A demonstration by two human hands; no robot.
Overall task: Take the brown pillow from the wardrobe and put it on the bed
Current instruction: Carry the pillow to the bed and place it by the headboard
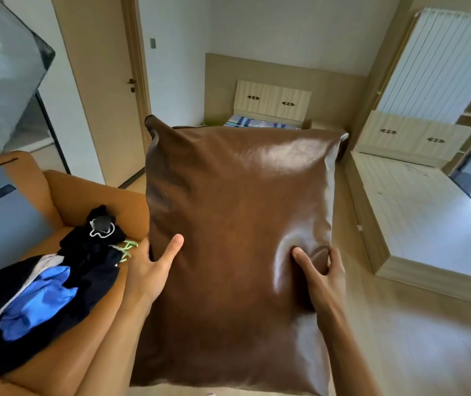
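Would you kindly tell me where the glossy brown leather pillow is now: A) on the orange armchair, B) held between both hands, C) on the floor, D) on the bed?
B: the left hand and the right hand grip the glossy brown leather pillow at its sides, well short of the bed with the blue checked sheet.

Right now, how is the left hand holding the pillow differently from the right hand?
The left hand is at the left edge of the pillow, the right hand near its right edge. The left thumb lies straight on the front; the right thumb digs in and makes a dent. The left fingers hide behind the pillow; the right fingers show, pinching a fold. Both hold the pillow.
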